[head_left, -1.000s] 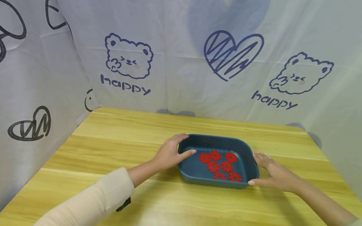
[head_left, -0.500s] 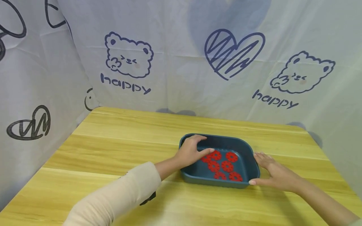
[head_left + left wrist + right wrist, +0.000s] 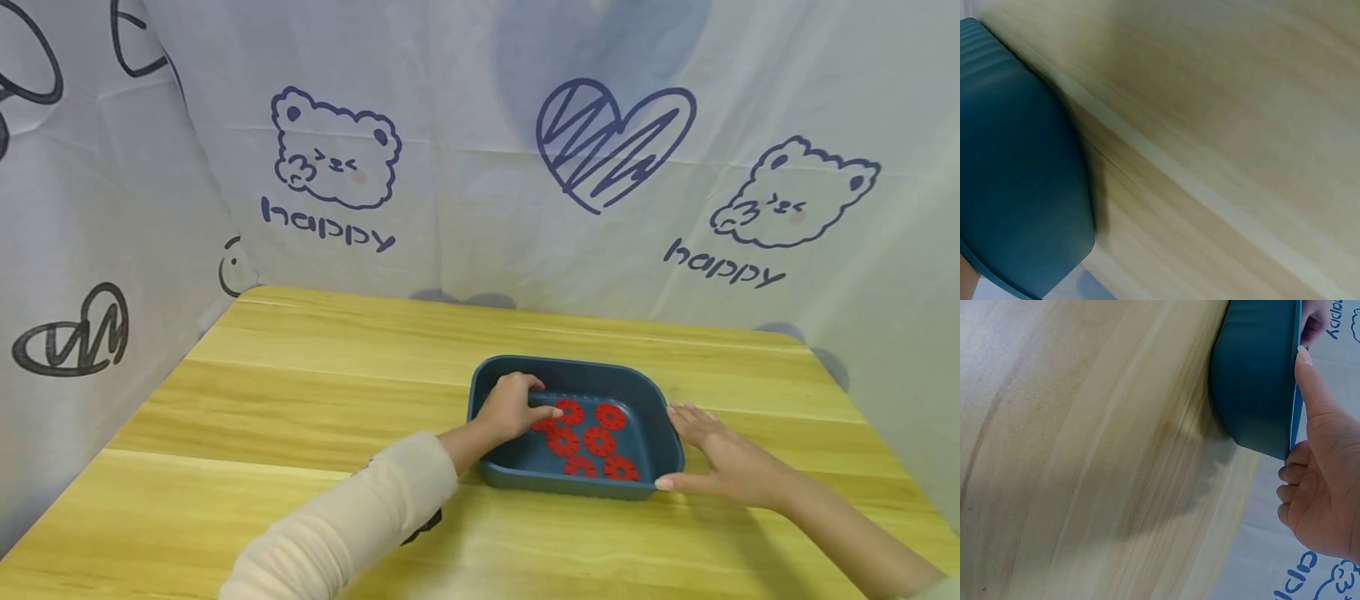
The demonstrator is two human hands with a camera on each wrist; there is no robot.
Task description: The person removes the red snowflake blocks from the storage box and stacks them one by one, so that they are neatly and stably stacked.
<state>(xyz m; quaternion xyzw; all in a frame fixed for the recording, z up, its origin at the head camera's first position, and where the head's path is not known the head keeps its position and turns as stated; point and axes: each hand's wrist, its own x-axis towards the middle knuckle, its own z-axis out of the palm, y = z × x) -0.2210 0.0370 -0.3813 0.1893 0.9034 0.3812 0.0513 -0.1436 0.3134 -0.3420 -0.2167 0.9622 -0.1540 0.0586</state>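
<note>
Currently, the left hand is inside the tray, its wrist crossing the rim at the tray's near-left corner. Thumb and forefinger stand apart, with nothing visible between them; the remaining fingers are hidden, so a hold beneath the palm cannot be ruled out. The thumb tip overlaps the leftmost of the seven red discs; contact cannot be confirmed.

The right hand braces the tray's right end. Its thumb rests on the rim at the near-right corner, and its fingers extend along the outside of the right wall, spread from the thumb rather than wrapped.

All seven discs lie on the tray floor, grouped from the middle toward the right; the near wall partly covers one. The tray sits upright on the table, somewhat nearer the right edge than the left. Beyond the far edge hangs a printed cloth.

Judged status: positioning the tray, steadying it and bringing a hand to the discs are complete. Securing a disc is not visibly done, and none appears lifted; handling of all seven seemingly remains.
</note>
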